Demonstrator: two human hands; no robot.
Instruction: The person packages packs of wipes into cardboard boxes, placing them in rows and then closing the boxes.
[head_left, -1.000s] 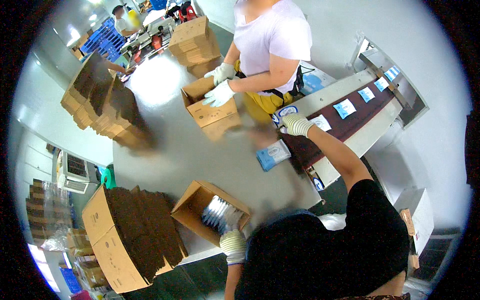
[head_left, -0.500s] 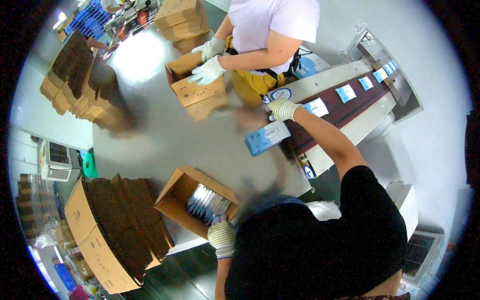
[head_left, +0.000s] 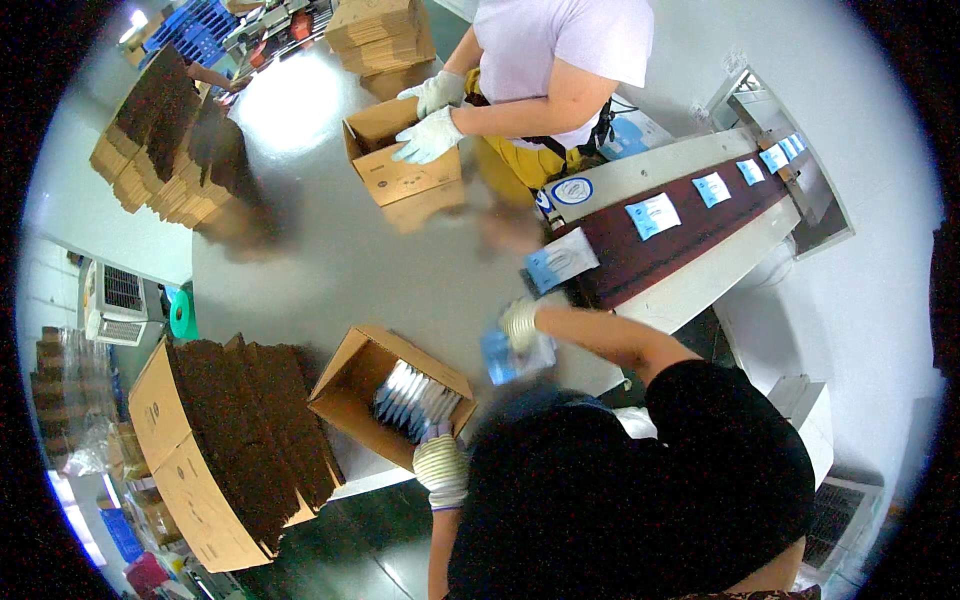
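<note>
An open cardboard box [head_left: 335, 395] sits tilted at the table's near edge, with a row of silvery-blue packets [head_left: 405, 395] standing inside. My left hand [head_left: 442, 468], in a striped knit glove, is closed over the box's near right rim, fingertips reaching in beside the packets. To the right of the box, my right hand [head_left: 520, 325], gloved alike and slightly blurred, grips a blue-and-white packet [head_left: 505, 362] above the table; whether it is one or a small stack is unclear. Another packet [head_left: 562, 260] lies at the belt's end, partly over the table.
A conveyor belt [head_left: 690, 235] on the right carries several packets in a line. Across the grey table [head_left: 300, 290], a co-worker's gloved hands [head_left: 430, 135] hold another box [head_left: 410, 178]. Stacks of flattened cartons [head_left: 235, 440] stand at the left and far left.
My right hand has come from the belt's end toward me and the box, carrying the packet. Another packet has slid off the belt's end. My left hand stays at the box.
</note>
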